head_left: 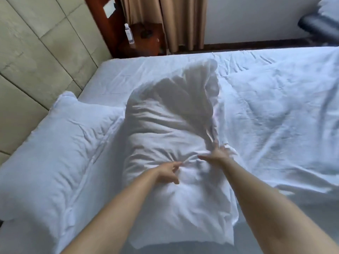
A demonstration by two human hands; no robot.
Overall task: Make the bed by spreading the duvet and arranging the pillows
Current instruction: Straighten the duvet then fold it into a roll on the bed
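Observation:
A white pillow [170,129] lies lengthwise across the middle of the bed, its far end raised and blurred. My left hand [168,173] pinches a fold of its case near the middle. My right hand [216,154] touches the pillow's right side with its fingers spread; motion blur hides whether it grips the cloth. A second white pillow [60,149] lies flat at the left, against the padded headboard [36,52]. The white duvet [275,110] is spread, wrinkled, over the right part of the bed.
A wooden nightstand [145,39] with a clear bottle [129,33] stands beyond the bed's far corner, beside tan curtains [179,21]. A dark chair [319,28] sits at the top right. Bare sheet [128,76] shows near the headboard.

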